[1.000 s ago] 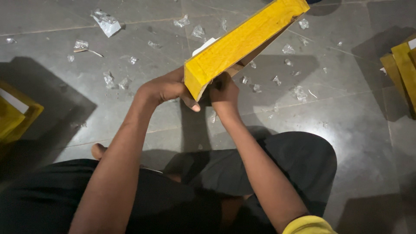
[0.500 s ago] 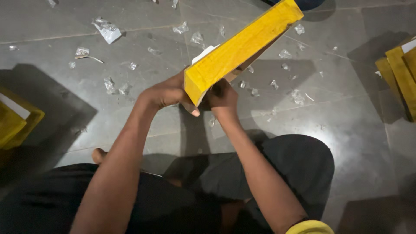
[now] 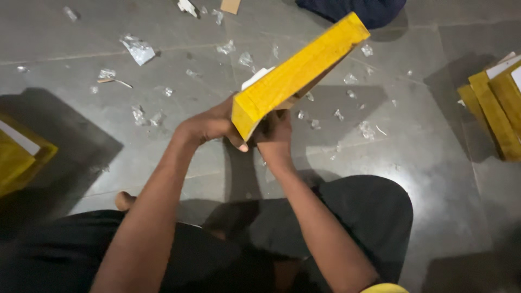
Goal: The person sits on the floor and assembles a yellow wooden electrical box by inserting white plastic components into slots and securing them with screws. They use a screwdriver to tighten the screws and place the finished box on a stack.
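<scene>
Both hands grip the near end of a long yellow box point(image 3: 298, 73), tilted so its far end points up and away, lifted clear of the floor point(image 3: 108, 135). Left hand point(image 3: 209, 127) wraps one side, right hand point(image 3: 274, 130) the other, fingers curled tight around it, probably steadying it. Shiny plastic scraps point(image 3: 138, 49) litter the tiles; more yellow boxes point(image 3: 496, 103) stacked far right.

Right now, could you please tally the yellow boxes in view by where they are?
Held in both hands: 1 yellow box
On floor, left edge: 1 yellow box
Stacked at right edge: at least 2 yellow boxes
Total: at least 4
</scene>
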